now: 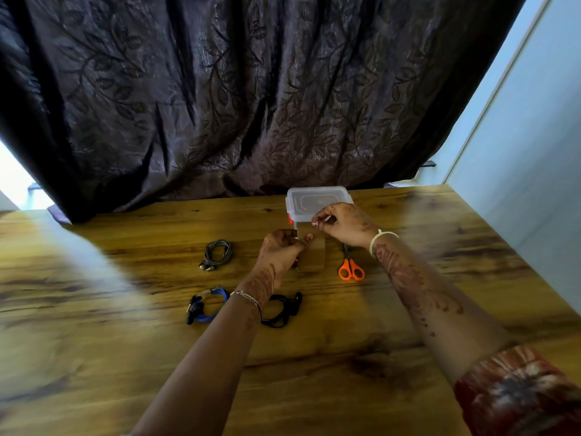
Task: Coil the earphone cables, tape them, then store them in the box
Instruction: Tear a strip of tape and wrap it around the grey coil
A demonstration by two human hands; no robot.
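We are taping: left hand grips the tape roll, right hand pinches its end at one o'clock; next probably needs scissors.

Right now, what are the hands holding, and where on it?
The left hand grips the brown tape roll by its side; the right hand seems to pinch its loose end.

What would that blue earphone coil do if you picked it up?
The blue earphone coil would probably sag, being thin looped cable. It looks light. Its dark ends lie at the left, so they would likely dangle.
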